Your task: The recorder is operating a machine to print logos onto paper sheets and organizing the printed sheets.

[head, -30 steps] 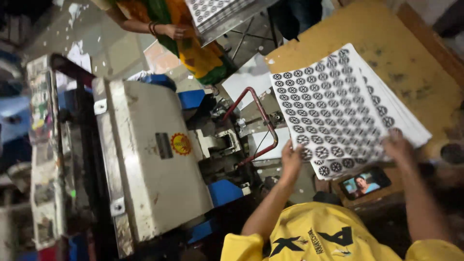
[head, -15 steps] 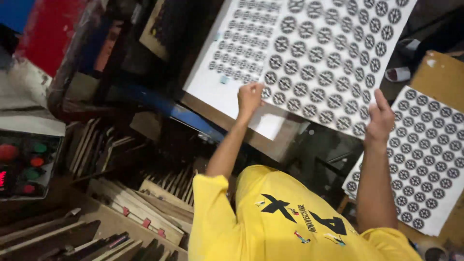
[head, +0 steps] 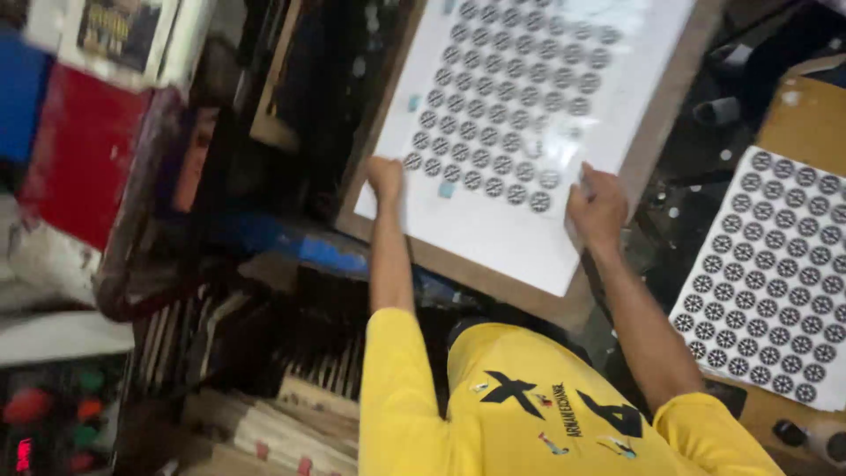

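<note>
Head view: white sheet (head: pixel 529 132), rows of dark round prints; flat on board (head: pixel 679 115).

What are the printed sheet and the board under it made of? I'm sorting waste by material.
The printed sheet looks like thin white paper or card, faintly glossy, lying flat under both hands. The board beneath looks like brown wood or fibreboard, matte along its bare edge.

- Brown board worktop (head: pixel 656 132) lies tilted in view; bare wooden edge shows along its right and lower sides.
- Directly on the worktop: a white sheet (head: pixel 529 247) printed with rows of dark round marks, covering most of the worktop.
- Right of the worktop, well apart: a tan surface (head: pixel 806 119) carrying a second printed sheet (head: pixel 775 282).
</note>
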